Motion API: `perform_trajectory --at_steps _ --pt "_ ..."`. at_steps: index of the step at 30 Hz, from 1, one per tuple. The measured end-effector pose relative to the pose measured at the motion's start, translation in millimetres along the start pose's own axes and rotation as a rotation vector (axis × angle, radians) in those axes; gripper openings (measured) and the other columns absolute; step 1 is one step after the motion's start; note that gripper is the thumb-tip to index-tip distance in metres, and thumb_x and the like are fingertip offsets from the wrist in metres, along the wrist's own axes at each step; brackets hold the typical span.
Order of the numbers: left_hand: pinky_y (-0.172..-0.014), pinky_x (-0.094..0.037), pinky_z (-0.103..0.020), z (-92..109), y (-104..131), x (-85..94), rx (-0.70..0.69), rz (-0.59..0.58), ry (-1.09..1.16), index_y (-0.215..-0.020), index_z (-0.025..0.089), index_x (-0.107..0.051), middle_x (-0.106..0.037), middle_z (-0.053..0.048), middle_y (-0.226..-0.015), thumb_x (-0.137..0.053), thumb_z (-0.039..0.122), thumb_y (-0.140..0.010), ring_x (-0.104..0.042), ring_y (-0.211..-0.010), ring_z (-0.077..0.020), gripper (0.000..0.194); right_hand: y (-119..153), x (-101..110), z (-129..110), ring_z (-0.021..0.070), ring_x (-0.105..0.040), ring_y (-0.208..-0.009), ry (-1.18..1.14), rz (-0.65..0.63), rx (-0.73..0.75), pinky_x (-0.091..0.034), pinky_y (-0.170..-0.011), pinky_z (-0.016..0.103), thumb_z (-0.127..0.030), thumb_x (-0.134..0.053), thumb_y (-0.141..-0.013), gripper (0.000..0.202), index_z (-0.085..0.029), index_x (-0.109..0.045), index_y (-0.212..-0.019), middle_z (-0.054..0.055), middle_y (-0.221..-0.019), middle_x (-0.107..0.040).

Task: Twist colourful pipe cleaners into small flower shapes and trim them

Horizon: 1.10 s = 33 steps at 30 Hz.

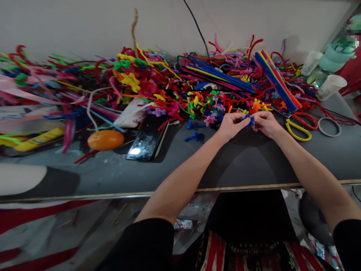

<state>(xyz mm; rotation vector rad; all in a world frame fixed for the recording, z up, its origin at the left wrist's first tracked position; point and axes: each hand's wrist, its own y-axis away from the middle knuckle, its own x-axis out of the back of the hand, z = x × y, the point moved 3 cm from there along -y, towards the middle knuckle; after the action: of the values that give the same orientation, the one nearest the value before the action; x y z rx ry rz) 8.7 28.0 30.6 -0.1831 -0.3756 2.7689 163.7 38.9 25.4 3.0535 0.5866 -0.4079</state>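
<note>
Between my two hands is a small blue pipe-cleaner flower (249, 120), partly covered by fingers. My left hand (231, 126) pinches it from the left with thumb and forefinger. From the right, my right hand (265, 123) grips it in the same pinched way. Both hands are just above the dark tabletop (245, 162). Left of them lies a loose blue pipe-cleaner piece (194, 137). Behind the fingers spreads a heap of small multicoloured pipe-cleaner flowers (210, 105). Scissors (299, 130) with one red and one yellow handle loop lie to the right of my right hand.
A phone (145, 139) and an orange (105, 140) lie to the left. Bundled pipe cleaners (278, 82) lean on the pile at the back right. A grey tape ring (329, 127), paper cups (332, 86) and a greenish bottle (324, 69) stand far right. The table's front edge (113, 195) runs nearby.
</note>
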Motion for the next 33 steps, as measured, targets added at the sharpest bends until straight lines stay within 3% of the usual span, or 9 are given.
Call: perform_trajectory --at_steps 7,16,19,21,25,29,33 --pt "-0.055 -0.04 -0.023 3.2 1.9 0.3 0.012 -0.049 -0.107 -0.07 0.014 -0.073 -0.065 -0.002 -0.064 -0.079 0.052 -0.073 -0.052 -0.057 -0.0085 0.039 3.0 0.7 -3.2 0.0061 -0.056 -0.046 0.01 -0.095 -0.044 -0.042 -0.04 0.016 -0.044 -0.094 -0.055 0.037 -0.017 -0.072 -0.068 -0.004 -0.053 -0.063" --pt "-0.05 -0.034 -0.022 3.5 1.0 4.4 0.002 -0.056 -0.307 -0.063 0.014 -0.068 -0.058 0.002 -0.056 -0.071 0.032 -0.074 -0.044 -0.052 -0.0067 0.022 2.9 1.0 -5.1 0.006 -0.057 -0.047 0.134 -0.127 -0.027 -0.036 -0.037 0.016 -0.038 -0.092 -0.062 0.034 -0.016 -0.071 -0.078 -0.004 -0.058 -0.064" --pt "-0.052 -0.038 -0.022 1.7 0.0 5.4 -0.002 0.041 -0.312 -0.066 0.014 -0.069 -0.063 0.001 -0.06 -0.07 0.029 -0.076 -0.047 -0.053 -0.0072 0.018 1.8 1.4 -6.5 0.006 -0.056 -0.045 0.168 -0.079 0.027 -0.035 -0.037 0.017 -0.042 -0.089 -0.066 0.036 -0.017 -0.073 -0.086 -0.005 -0.057 -0.063" --pt "-0.057 -0.043 -0.022 0.3 -0.8 6.8 -0.006 0.124 -0.303 -0.079 0.014 -0.072 -0.069 -0.001 -0.069 -0.072 0.028 -0.076 -0.054 -0.058 -0.0083 0.014 0.4 1.8 -6.6 0.006 -0.055 -0.045 0.2 -0.02 0.072 -0.036 -0.038 0.018 -0.043 -0.088 -0.065 0.036 -0.017 -0.073 -0.086 -0.005 -0.057 -0.063" --pt "-0.065 -0.049 -0.024 -6.0 -2.6 10.2 0.04 0.231 -0.23 -0.102 0.015 -0.072 -0.073 -0.003 -0.078 -0.078 0.029 -0.074 -0.062 -0.065 -0.0106 0.032 -1.8 3.6 -4.9 0.0065 -0.056 -0.048 0.278 0.138 0.158 -0.039 -0.041 0.019 -0.041 -0.09 -0.061 0.034 -0.017 -0.075 -0.079 -0.003 -0.06 -0.066" --pt "-0.076 -0.055 -0.027 -16.1 -4.3 10.7 0.095 0.263 -0.035 -0.098 0.015 -0.072 -0.074 -0.004 -0.084 -0.082 0.033 -0.071 -0.067 -0.076 -0.013 0.034 0.1 2.6 -3.9 0.0082 -0.058 -0.053 0.319 0.274 0.236 -0.045 -0.046 0.021 -0.045 -0.088 -0.062 0.034 -0.019 -0.075 -0.078 -0.002 -0.064 -0.069" --pt "-0.079 -0.055 -0.027 -22.9 -4.8 9.5 0.093 0.287 0.027 -0.092 0.015 -0.073 -0.075 -0.005 -0.092 -0.08 0.037 -0.074 -0.067 -0.081 -0.0126 0.029 2.7 -3.4 -4.5 0.0099 -0.062 -0.058 0.333 0.284 0.277 -0.053 -0.055 0.025 -0.047 -0.088 -0.063 0.034 -0.02 -0.076 -0.079 0.0 -0.071 -0.072"
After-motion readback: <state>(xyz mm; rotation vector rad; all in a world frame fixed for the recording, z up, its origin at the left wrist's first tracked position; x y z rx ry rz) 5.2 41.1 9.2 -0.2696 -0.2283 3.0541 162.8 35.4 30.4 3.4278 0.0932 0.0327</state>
